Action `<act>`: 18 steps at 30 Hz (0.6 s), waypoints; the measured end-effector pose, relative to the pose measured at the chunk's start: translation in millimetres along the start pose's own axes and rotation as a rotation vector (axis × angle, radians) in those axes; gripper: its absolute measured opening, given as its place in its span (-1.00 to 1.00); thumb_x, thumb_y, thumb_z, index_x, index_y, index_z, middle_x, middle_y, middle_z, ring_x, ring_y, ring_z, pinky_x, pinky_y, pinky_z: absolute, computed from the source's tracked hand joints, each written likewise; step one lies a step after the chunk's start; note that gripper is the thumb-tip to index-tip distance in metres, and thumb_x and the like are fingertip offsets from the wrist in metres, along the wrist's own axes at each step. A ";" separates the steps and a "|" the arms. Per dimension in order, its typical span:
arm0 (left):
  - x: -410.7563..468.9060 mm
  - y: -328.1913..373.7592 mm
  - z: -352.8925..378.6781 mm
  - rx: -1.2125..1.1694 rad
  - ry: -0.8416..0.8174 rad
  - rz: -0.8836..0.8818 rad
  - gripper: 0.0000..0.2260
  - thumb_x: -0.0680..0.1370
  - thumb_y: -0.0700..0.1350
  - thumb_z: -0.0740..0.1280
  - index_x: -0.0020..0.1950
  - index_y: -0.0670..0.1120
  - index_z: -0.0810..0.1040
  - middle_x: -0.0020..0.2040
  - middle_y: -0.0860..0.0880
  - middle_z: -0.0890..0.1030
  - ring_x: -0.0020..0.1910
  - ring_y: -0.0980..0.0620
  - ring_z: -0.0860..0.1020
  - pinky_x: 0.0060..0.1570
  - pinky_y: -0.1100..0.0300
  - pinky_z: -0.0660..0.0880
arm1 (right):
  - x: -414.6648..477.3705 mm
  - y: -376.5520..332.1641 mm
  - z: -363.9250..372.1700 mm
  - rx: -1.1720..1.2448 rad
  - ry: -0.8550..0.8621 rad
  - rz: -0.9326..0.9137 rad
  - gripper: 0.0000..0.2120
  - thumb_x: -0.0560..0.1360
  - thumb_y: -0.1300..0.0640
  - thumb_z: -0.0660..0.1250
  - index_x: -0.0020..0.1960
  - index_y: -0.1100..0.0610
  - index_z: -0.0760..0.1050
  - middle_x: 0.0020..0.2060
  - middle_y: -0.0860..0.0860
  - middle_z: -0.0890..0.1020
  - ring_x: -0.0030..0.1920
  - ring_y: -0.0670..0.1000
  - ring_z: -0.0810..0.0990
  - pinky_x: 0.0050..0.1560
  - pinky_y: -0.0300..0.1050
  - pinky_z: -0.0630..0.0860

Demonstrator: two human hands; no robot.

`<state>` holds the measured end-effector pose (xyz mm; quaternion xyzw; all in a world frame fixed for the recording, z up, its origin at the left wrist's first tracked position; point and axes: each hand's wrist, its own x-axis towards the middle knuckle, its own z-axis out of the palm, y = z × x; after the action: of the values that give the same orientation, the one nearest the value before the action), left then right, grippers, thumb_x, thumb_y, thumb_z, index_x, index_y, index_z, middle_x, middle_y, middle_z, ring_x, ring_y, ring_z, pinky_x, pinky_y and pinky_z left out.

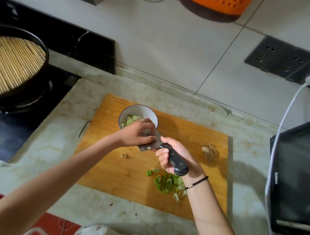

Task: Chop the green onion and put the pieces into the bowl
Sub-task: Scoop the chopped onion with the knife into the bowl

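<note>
- While the right hand (183, 153) is wrapped tight around the black handle of the knife (176, 161), the left hand (140, 133) lies on top of the flat blade with its fingers loosely bent. It holds nothing that I can see.
- The knife runs in a slant line. Its handle points to the lower right of the frame and its blade points to the upper left, right at the bowl (138, 106).
- The far end of the blade is hidden under the left hand, so I cannot tell if it touches the rim of the bowl. It looks very close.
- The bowl stands on the upper left part of the cutting board (186, 138), just past the left hand. Some green onion pieces (131, 120) are in it already.
- I think the left hand is pushing pieces off the blade and into the bowl.
- A bigger pile of cut onion (169, 183) is not yet in the bowl. It lies on the board in the lower middle of the frame, just below the right wrist.
- So that pile is nearer the right hand, and the bowl is nearer the left hand. The knife has to go back down and to the right to scoop it.
- One loose ring (123, 155) lies alone on the board, below the left hand.
- The cut-off roots (209, 151) lie at the right side of the board, away from both hands.
- The board lies on a pale bench (170, 94). A dark pot (15, 65) with a bamboo lid sits at the upper left.
</note>
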<state>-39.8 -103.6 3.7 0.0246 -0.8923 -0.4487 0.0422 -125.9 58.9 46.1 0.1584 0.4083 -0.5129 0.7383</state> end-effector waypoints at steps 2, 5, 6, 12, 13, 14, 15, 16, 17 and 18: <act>-3.6 -8.5 2.4 0.038 0.026 0.007 -0.91 0.50 -0.20 0.37 -0.14 -0.21 0.52 -0.11 -0.08 0.49 -0.10 0.07 0.43 -0.07 0.25 0.34 | -4.4 2.6 -1.6 -0.003 0.007 -0.014 -0.54 0.57 -0.08 0.07 -0.39 0.17 0.37 -0.64 -0.06 0.37 -0.67 -0.13 0.41 -0.65 -0.29 0.40; -0.2 -23.4 0.1 0.126 0.069 -0.034 -0.93 0.50 -0.23 0.35 -0.10 -0.23 0.54 -0.07 -0.10 0.50 -0.13 -0.07 0.49 -0.15 0.17 0.37 | -10.2 7.6 -6.0 -0.005 -0.002 -0.049 -0.65 0.56 -0.06 0.07 -0.28 0.14 0.30 -0.64 -0.07 0.36 -0.66 -0.13 0.40 -0.65 -0.30 0.40; 1.8 -28.6 -1.9 0.148 0.083 -0.052 -0.93 0.51 -0.22 0.34 -0.10 -0.23 0.55 -0.07 -0.11 0.50 -0.14 -0.08 0.49 -0.17 0.13 0.40 | -12.9 9.4 -7.5 -0.007 -0.012 -0.057 -0.68 0.55 -0.05 0.09 -0.27 0.14 0.30 -0.64 -0.07 0.36 -0.66 -0.13 0.40 -0.65 -0.31 0.39; 14.0 -54.5 -15.1 0.265 0.170 -0.159 -0.87 0.54 -0.13 0.32 -0.08 -0.20 0.54 -0.12 -0.05 0.51 -0.17 -0.08 0.48 -0.30 0.12 0.34 | -33.9 19.5 -19.8 -0.041 -0.069 -0.164 -0.70 0.47 -0.02 0.21 -0.32 0.15 0.49 -0.62 -0.08 0.35 -0.65 -0.14 0.37 -0.65 -0.33 0.34; 14.9 -56.5 -16.9 0.273 0.177 -0.178 -0.86 0.54 -0.13 0.32 -0.07 -0.20 0.55 -0.11 -0.08 0.54 -0.16 -0.09 0.49 -0.28 0.10 0.39 | -37.0 21.4 -21.8 -0.053 -0.073 -0.180 -0.67 0.48 -0.02 0.21 -0.34 0.15 0.53 -0.62 -0.08 0.35 -0.65 -0.14 0.37 -0.65 -0.33 0.33; 15.2 -56.6 -18.6 0.286 0.178 -0.184 -0.86 0.54 -0.13 0.31 -0.07 -0.20 0.56 -0.10 -0.11 0.57 -0.14 -0.11 0.51 -0.24 0.06 0.43 | -40.3 23.8 -23.7 -0.068 -0.068 -0.200 -0.65 0.48 -0.03 0.20 -0.37 0.14 0.54 -0.62 -0.07 0.35 -0.65 -0.14 0.36 -0.65 -0.33 0.33; 14.4 -54.8 -20.2 0.312 0.183 -0.173 -0.86 0.55 -0.14 0.30 -0.06 -0.21 0.57 -0.07 -0.14 0.59 -0.12 -0.14 0.53 -0.22 0.04 0.46 | -43.1 25.9 -25.3 -0.088 -0.058 -0.216 -0.62 0.48 -0.04 0.19 -0.40 0.12 0.54 -0.63 -0.07 0.35 -0.66 -0.14 0.36 -0.66 -0.32 0.32; 10.9 -51.2 -20.4 0.341 0.211 -0.147 -0.85 0.56 -0.16 0.27 -0.06 -0.22 0.58 -0.04 -0.15 0.60 -0.10 -0.16 0.54 -0.20 0.05 0.47 | -46.2 29.4 -27.4 -0.115 -0.047 -0.227 -0.58 0.49 -0.06 0.17 -0.45 0.10 0.53 -0.65 -0.07 0.34 -0.67 -0.14 0.35 -0.66 -0.32 0.31; 7.2 -46.8 -19.8 0.356 0.276 -0.116 -0.84 0.58 -0.18 0.24 -0.05 -0.22 0.59 0.01 -0.16 0.61 -0.06 -0.17 0.55 -0.17 0.07 0.47 | -49.3 31.0 -29.2 -0.149 -0.035 -0.233 -0.53 0.49 -0.08 0.15 -0.51 0.09 0.49 -0.67 -0.08 0.33 -0.68 -0.14 0.35 -0.66 -0.33 0.30; 0.2 -40.9 -16.7 0.342 0.367 -0.102 -0.81 0.59 -0.18 0.20 -0.03 -0.23 0.59 0.05 -0.15 0.60 -0.02 -0.15 0.54 -0.12 0.09 0.46 | -52.7 34.2 -31.7 -0.191 -0.021 -0.240 -0.51 0.49 -0.11 0.15 -0.56 0.08 0.44 -0.68 -0.07 0.32 -0.68 -0.14 0.34 -0.66 -0.33 0.30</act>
<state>-38.1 -141.4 -19.2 0.1575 -0.9303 -0.2808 0.1759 -117.0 127.2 60.6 0.0319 0.4634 -0.5581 0.6876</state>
